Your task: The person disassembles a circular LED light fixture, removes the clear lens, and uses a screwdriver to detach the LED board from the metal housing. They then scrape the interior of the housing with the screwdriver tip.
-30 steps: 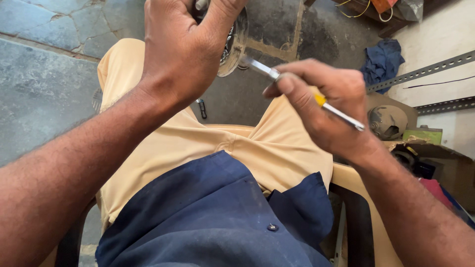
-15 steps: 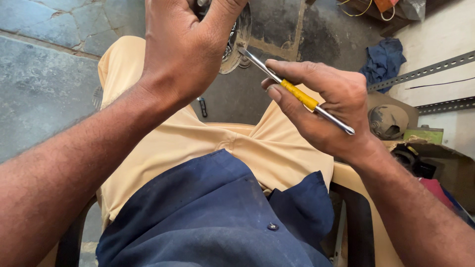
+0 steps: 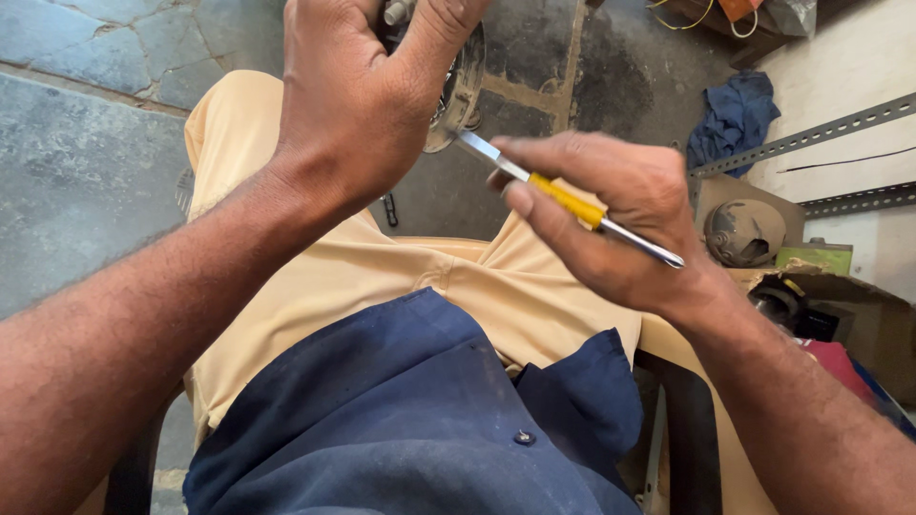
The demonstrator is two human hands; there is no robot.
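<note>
left hand (image 3: 358, 105) clamped around a round metal part (image 3: 458, 91) above the lap to steady it — right hand (image 3: 611, 215) pinching a yellow-banded metal tool (image 3: 563, 200), tip angled against that part's rim.

Left hand (image 3: 358, 105) covers most of the round metal part (image 3: 460, 86); only its right rim shows, and its top is cut by the frame's upper edge. What the left fingers (image 3: 439, 29) clamp at the very top is cut off too; can't tell its shape.

Thin metal tool w/ yellow sleeve (image 3: 565, 200): mid-section partly hidden under the right hand (image 3: 620, 219). Tip sits at the rim of the metal part; touching or just short, can't tell.

Small dark item on the floor (image 3: 389, 210) between the knees: too small to ID.

Box contents at far right (image 3: 792, 305): dark, unclear. Both forearms run out of frame at the bottom.
</note>
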